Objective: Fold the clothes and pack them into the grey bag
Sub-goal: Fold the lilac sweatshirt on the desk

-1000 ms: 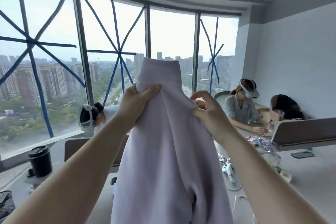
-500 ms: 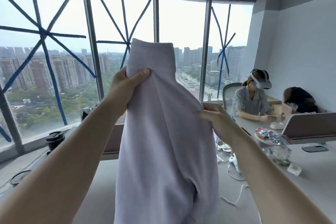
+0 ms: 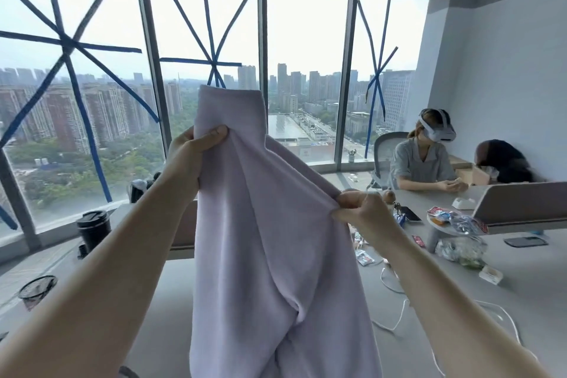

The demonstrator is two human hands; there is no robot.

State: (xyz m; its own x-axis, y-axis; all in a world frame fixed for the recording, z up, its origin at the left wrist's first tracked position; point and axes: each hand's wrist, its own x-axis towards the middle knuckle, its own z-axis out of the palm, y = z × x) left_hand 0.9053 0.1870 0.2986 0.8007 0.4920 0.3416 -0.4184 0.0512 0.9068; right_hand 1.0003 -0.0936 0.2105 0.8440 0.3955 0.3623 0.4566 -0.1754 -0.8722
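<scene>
We hold lilac garment (image 3: pixel 270 239) up w/ both hands; left hand (image 3: pixel 190 156) grips high; right hand (image 3: pixel 365 212) fingers pinch its edge lower.

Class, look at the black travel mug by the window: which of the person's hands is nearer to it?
Left. The left hand grips the lilac garment on the black travel mug's side; the right hand pinches the cloth's far edge.

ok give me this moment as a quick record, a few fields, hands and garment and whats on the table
garment: lilac sweatshirt, held up in the air, unfolded
left hand: grips it near the top
right hand: pinches its right edge, lower down
table: black tumbler, white cable, snack packets
grey bag: not in view
</scene>
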